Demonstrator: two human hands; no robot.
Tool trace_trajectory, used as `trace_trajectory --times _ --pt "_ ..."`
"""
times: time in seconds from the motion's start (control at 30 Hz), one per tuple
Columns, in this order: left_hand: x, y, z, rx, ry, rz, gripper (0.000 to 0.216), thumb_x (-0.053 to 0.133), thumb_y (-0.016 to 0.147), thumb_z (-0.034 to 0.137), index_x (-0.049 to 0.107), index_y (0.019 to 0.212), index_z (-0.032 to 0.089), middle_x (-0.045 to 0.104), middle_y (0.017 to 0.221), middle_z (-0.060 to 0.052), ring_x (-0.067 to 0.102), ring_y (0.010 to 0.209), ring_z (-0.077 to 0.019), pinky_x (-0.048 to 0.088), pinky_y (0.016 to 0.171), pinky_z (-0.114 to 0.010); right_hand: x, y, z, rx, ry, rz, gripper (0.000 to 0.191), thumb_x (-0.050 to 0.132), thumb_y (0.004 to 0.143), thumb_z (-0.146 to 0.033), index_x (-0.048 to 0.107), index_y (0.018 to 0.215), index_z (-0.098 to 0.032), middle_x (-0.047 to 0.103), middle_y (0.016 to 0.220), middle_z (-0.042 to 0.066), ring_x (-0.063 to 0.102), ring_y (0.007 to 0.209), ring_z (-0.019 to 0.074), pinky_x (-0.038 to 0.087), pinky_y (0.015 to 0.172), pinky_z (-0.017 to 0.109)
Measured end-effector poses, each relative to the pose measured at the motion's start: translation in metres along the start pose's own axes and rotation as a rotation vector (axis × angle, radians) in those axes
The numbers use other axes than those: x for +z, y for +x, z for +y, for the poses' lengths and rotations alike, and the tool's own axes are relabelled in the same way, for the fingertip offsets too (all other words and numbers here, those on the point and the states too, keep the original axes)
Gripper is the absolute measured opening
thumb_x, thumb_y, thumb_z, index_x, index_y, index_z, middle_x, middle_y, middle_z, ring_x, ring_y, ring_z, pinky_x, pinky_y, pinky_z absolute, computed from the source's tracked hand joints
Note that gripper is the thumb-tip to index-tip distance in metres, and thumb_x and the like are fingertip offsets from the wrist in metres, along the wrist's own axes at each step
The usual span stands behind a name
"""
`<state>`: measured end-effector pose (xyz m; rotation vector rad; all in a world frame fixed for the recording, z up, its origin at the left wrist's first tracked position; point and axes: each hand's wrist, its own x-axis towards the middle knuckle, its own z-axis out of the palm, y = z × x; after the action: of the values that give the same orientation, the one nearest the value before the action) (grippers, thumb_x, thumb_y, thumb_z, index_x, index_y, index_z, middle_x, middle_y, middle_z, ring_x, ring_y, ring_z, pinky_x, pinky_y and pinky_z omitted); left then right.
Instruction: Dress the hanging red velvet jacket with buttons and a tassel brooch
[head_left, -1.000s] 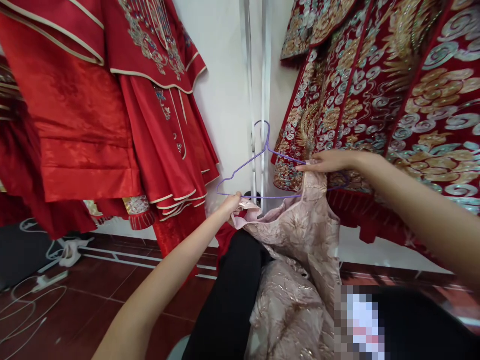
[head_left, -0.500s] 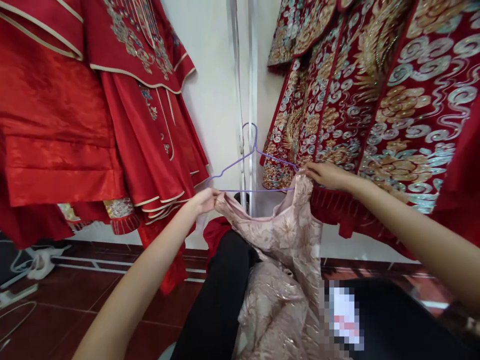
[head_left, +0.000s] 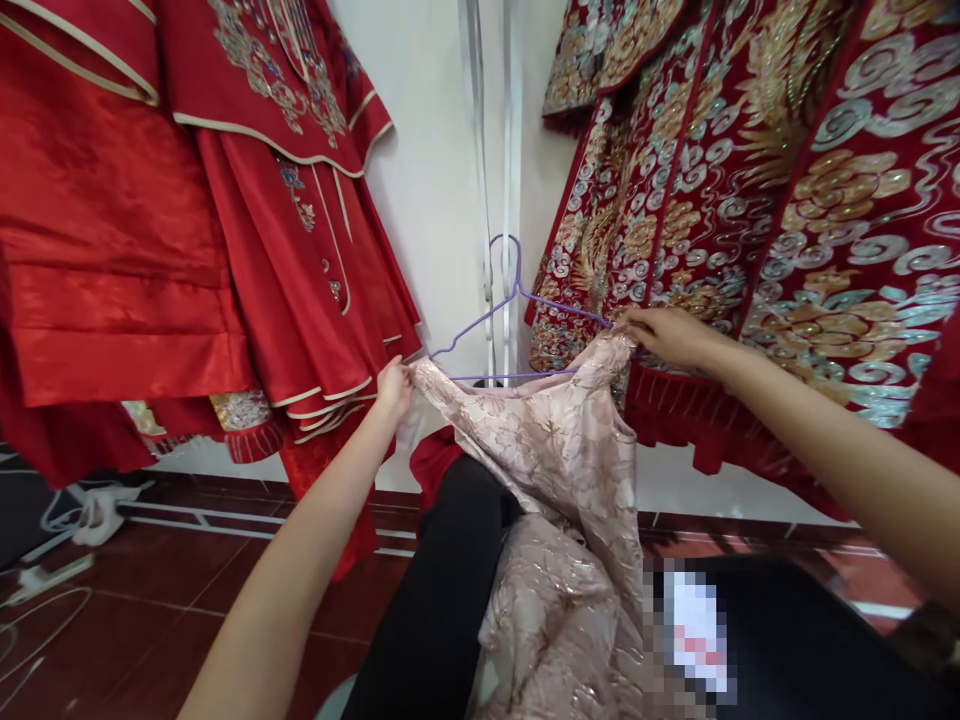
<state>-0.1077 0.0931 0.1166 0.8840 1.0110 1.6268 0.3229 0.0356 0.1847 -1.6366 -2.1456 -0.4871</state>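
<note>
A pale pink brocade dress [head_left: 551, 435] hangs from a purple hanger [head_left: 517, 291], its lower part draped across my lap. My left hand [head_left: 395, 386] is closed on the left shoulder of the dress, at the end of the hanger. At the opposite shoulder, the fingers of my right hand [head_left: 660, 332] pinch the fabric by the hanger's other end. The hanger's hook points up in front of the white upright poles. Both hanger tips are covered by cloth or fingers.
Red garments with cream trim [head_left: 292, 260] hang on the left. Heavily embroidered red garments [head_left: 720, 200] hang on the right. Behind are white rack poles [head_left: 513, 130]. Pale shoes [head_left: 99, 515] and a white power strip [head_left: 56, 573] with cables lie on the floor at left.
My left hand has moved left and slightly up, spreading the left shoulder over the hanger end. The neckline is now stretched wider. My right hand has shifted slightly right and up.
</note>
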Motion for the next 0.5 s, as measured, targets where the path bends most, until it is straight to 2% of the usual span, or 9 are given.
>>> trace_trajectory --times 0.1,0.23,0.3,0.4,0.5 --pt "0.014 -0.003 0.003 0.308 0.332 -0.08 0.05 0.042 0.078 0.008 0.052 0.125 0.021 0.06 0.08 0.0 0.056 0.068 -0.0104 0.047 0.07 -0.021 -0.003 -0.002 -0.005 -0.063 -0.006 -0.014 0.028 0.04 0.089 -0.025 0.062 0.106 -0.019 0.069 0.103 0.01 0.063 0.094 0.0271 0.045 0.079 0.034" --pt "0.027 -0.012 0.015 0.669 1.089 -0.25 0.035 0.037 0.09 0.024 0.06 0.116 0.019 0.065 0.094 -0.007 0.057 0.091 -0.0211 0.045 0.088 -0.036 0.004 -0.007 -0.014 -0.2 0.001 0.035 0.028 0.034 0.093 -0.026 0.058 0.104 -0.017 0.066 0.104 0.013 0.062 0.095 0.0256 0.044 0.08 0.033" --pt "0.028 -0.015 0.023 0.804 1.464 -0.264 0.036 0.036 0.092 0.034 0.063 0.11 0.018 0.064 0.102 -0.013 0.052 0.106 -0.0283 0.04 0.094 -0.044 0.011 -0.01 -0.02 -0.206 -0.007 0.035 0.027 0.033 0.094 -0.028 0.056 0.101 -0.016 0.065 0.099 0.014 0.061 0.089 0.0242 0.044 0.077 0.032" --pt "0.026 -0.018 0.033 0.838 1.757 -0.203 0.042 0.031 0.094 0.039 0.06 0.115 0.018 0.059 0.11 -0.018 0.047 0.114 -0.034 0.04 0.091 -0.048 0.021 -0.011 -0.036 -0.175 -0.098 0.03 0.027 0.031 0.094 -0.029 0.053 0.095 -0.014 0.062 0.093 0.016 0.058 0.083 0.0254 0.043 0.074 0.034" --pt "0.025 -0.022 0.035 0.716 1.78 -0.282 0.043 0.025 0.095 0.038 0.056 0.12 0.021 0.062 0.108 -0.016 0.056 0.105 -0.0305 0.044 0.086 -0.043 0.029 -0.011 -0.06 -0.061 -0.19 0.108 0.03 0.03 0.093 -0.03 0.053 0.096 -0.01 0.061 0.097 0.02 0.054 0.089 0.0304 0.041 0.077 0.04"
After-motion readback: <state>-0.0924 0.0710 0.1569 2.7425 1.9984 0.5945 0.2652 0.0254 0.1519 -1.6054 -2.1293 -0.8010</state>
